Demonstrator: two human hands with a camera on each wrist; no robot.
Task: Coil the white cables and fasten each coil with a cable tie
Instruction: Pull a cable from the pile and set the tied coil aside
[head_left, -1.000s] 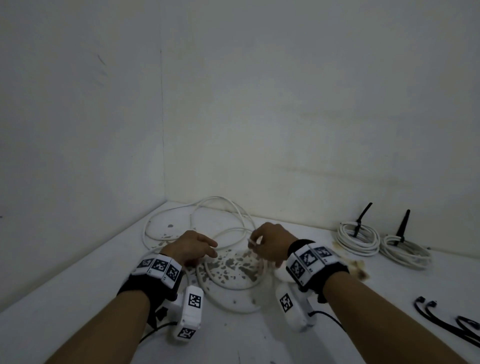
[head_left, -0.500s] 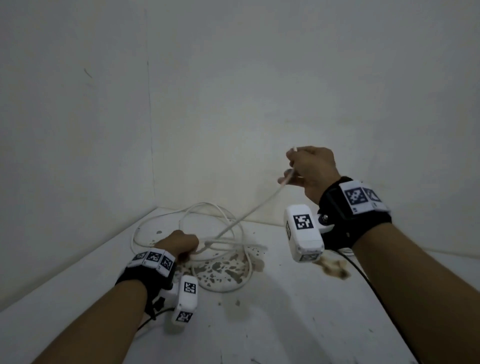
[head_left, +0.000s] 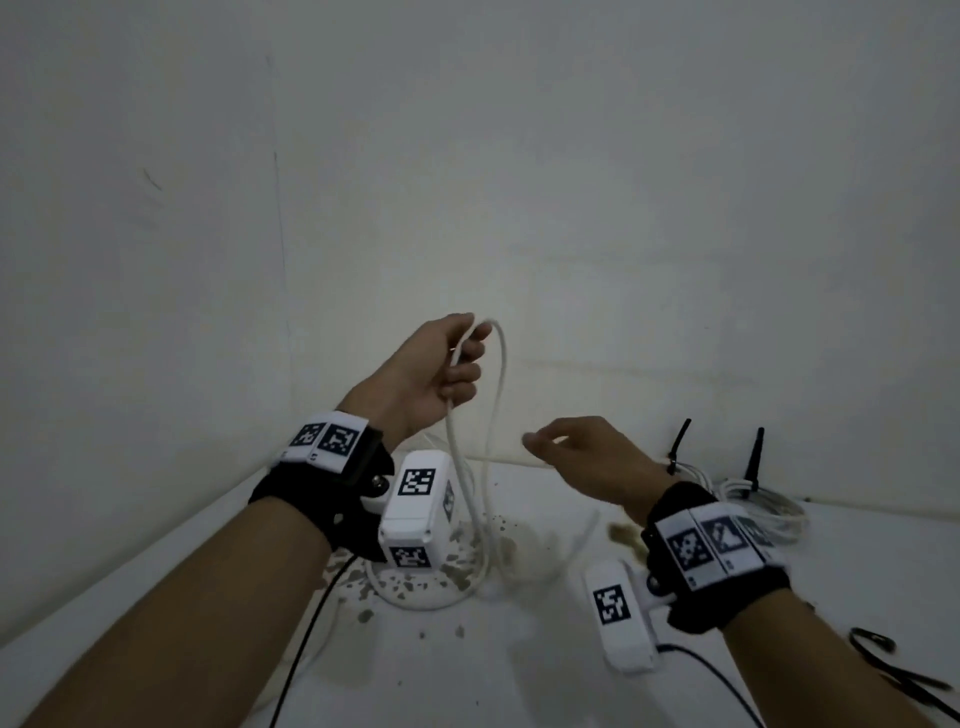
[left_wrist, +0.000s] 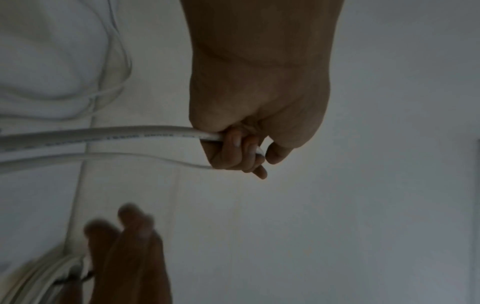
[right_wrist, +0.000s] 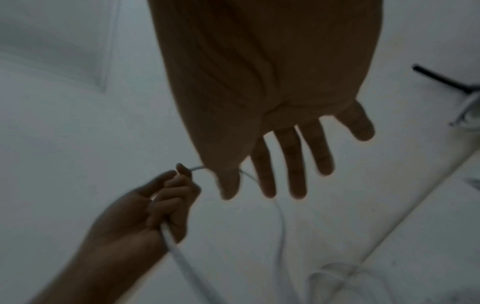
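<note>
Coiling the third white cable (head_left: 493, 415) is, by my judgement, the step you are in, and only its first loop is formed. Farthest left, your left hand (head_left: 434, 371) is raised above the white tabletop (head_left: 156, 587) near the corner of the two walls, fingers curled round the cable; the left wrist view shows two strands leaving that fist, and the head view shows them hanging as one long narrow loop down to the slack, which lies in loose curves on a stained patch of the table directly below. Just to the right and lower, your right hand (head_left: 587, 457) hovers with fingers spread and relaxed, gripping nothing, near the hanging loop but apart from it. The next move likely calls for that free hand to catch the slack low down and bring up another turn to your left fist, matching the size of the first so the coil stays even. Further right, against the back wall, sit two finished coils (head_left: 748, 501), close together, each bound with a black cable tie (head_left: 679, 441) whose tail sticks upward. At the far right edge lie loose black cable ties (head_left: 883, 647), blurred and cut off; I cannot count them. That makes three white cables in all: two tied, one in hand.
</note>
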